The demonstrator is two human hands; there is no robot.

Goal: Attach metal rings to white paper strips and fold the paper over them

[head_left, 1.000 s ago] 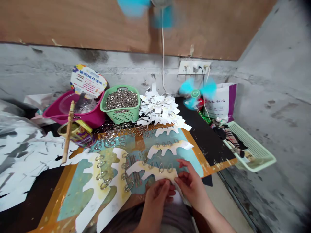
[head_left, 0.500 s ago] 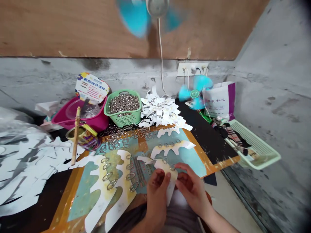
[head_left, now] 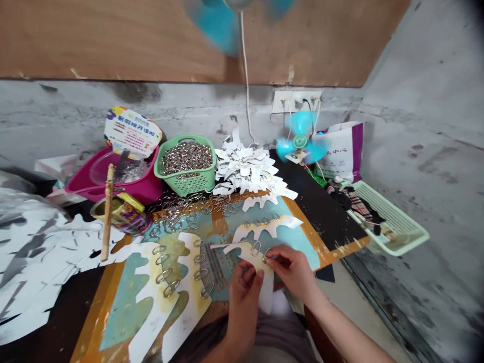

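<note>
Pinching the white paper piece between its thumb and fingers, the left hand is holding it tilted above the near edge of the table, perhaps for leaving its upper edge free to the other side. The right hand is also pinching: its thumb and fingertips are meeting at that edge, apparently on a metal ring, which they are partly hiding. Another ring is standing out just beside, on the same paper. To the left, two paper strips are lying flat, carrying their rings in a row; probably the flatness is preventing these from sliding. Loose rings are lying before the green basket, seemingly for being within easy reach.
</note>
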